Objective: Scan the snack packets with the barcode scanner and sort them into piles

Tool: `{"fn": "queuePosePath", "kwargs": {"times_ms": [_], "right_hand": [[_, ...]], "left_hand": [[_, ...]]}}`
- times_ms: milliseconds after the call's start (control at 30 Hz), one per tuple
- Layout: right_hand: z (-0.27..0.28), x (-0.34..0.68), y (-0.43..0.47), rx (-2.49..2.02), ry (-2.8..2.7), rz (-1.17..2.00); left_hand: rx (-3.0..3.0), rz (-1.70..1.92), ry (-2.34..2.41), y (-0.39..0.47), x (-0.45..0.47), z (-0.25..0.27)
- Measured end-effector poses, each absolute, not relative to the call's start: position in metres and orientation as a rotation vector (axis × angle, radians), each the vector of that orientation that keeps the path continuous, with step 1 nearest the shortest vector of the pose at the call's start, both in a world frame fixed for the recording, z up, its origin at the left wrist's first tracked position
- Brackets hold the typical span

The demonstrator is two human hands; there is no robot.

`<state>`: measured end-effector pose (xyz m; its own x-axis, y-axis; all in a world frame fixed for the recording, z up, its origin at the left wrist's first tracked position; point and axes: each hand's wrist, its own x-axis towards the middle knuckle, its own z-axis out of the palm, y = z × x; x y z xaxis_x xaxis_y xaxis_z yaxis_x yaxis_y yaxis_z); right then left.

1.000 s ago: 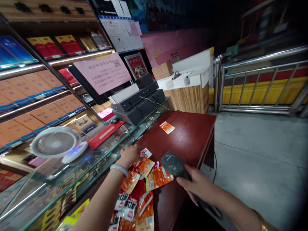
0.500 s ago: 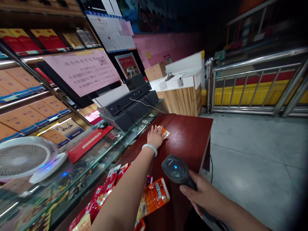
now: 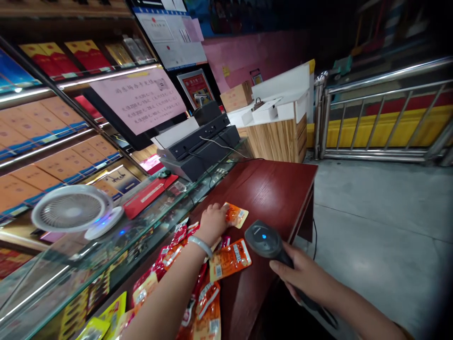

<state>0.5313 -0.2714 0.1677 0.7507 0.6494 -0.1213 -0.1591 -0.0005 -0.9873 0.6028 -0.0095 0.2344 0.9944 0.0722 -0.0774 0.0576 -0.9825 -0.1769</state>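
Observation:
My left hand (image 3: 213, 223), with a pale bangle on its wrist, is closed at the left edge of a small orange snack packet (image 3: 237, 216) over the dark red table (image 3: 269, 182). Its fingertips are partly hidden. In my right hand (image 3: 300, 271) is a black barcode scanner (image 3: 264, 240), gripped by the handle, a blue light glowing on its head. The scanner's head is just below and right of the packet, apart from it. Another orange snack packet (image 3: 231, 259) lies near my left wrist, among several red, orange and yellow packets partly covered by my forearm.
Along the left runs a glass display counter (image 3: 141, 236) bearing a white fan (image 3: 72, 210), a red folder (image 3: 150, 196) and a dark grey machine (image 3: 201, 144) with cables. Beyond the table stand a wood-grain cabinet (image 3: 272, 141) and a metal railing (image 3: 382, 156).
My left hand has drawn back toward me from the far part of the table, bringing the small orange packet along. My right hand keeps the scanner in about the same place. The view has shifted slightly.

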Motion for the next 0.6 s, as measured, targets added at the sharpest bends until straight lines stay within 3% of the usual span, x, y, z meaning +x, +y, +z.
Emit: {"fn": "queuePosePath", "kwargs": {"times_ms": [167, 500, 600], "right_hand": [[0.169, 0.515, -0.273, -1.453, -0.432, 0.649], [0.170, 0.491, -0.267, -1.404, -0.437, 0.674], [0.173, 0.486, -0.265, -1.421, -0.418, 0.645]], "left_hand": [[-3.128, 0.146, -0.221, 0.009, 0.601, 0.223], [-3.189, 0.198, -0.035, 0.002, 0.612, 0.225], [-3.241, 0.070, -0.138, -0.002, 0.598, 0.226]]}}
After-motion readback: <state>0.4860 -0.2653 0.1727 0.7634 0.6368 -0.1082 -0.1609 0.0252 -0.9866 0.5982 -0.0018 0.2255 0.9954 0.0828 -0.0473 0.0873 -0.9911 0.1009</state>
